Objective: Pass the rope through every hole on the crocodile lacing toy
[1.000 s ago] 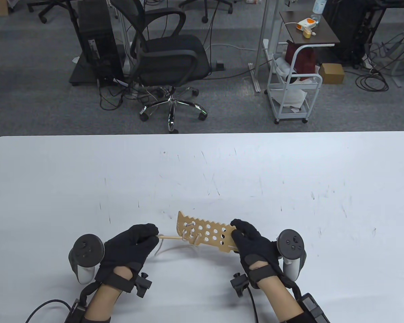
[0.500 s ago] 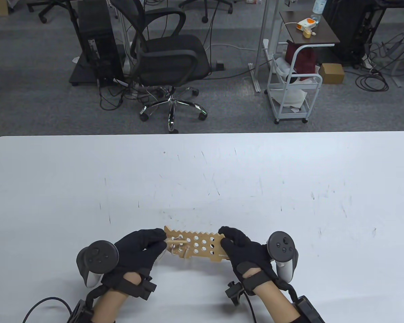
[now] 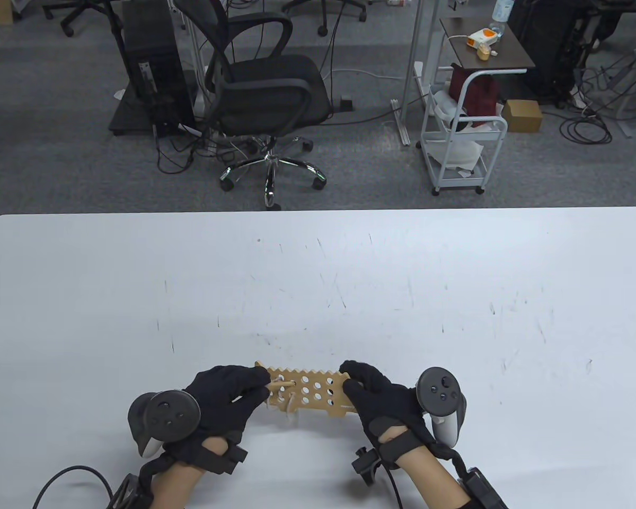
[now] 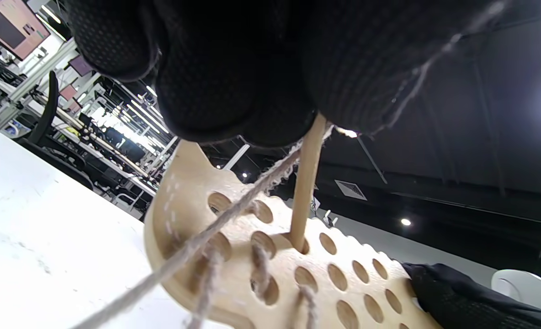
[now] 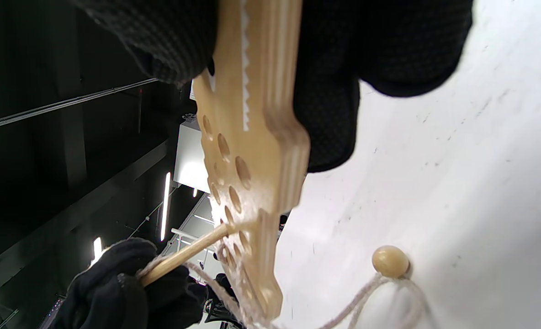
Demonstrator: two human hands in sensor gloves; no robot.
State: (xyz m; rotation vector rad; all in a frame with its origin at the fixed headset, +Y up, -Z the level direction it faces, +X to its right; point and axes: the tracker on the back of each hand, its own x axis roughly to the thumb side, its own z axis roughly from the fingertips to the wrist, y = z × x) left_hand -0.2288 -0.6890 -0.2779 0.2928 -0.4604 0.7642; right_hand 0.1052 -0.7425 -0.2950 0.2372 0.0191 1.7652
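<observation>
The left hand (image 3: 220, 395) pinches a thin wooden needle (image 4: 306, 183) between its fingertips (image 4: 234, 114), its glove curled tight around the upper end; the needle's lower tip sits in one of the holes of the crocodile board (image 3: 310, 391), in the row of holes nearer the toothed edge, close to the board's left end. In the left wrist view the needle stands nearly straight up from the hole, and the rope (image 4: 197, 242) trails down from the same fingers, crossing the board's end and running off toward the lower left; more strands of it pass in and out of the holes next to that end, while the holes farther along show bare. The right hand (image 3: 373, 395) grips the board's other end, thumb on one face and fingers on the other, as the right wrist view shows with the glove wrapped around the narrow end (image 5: 252, 68). Between the two hands the board is held off the table (image 3: 403, 297), lengthwise left to right, its toothed edge away from the person, low over the near edge of the white top. In the right wrist view a round wooden bead (image 5: 390, 261) lies on the table below the board, tied at the rope's end, with slack rope looping up from it to the laced holes. A tracker (image 3: 164, 416) sits on the back of each hand.
</observation>
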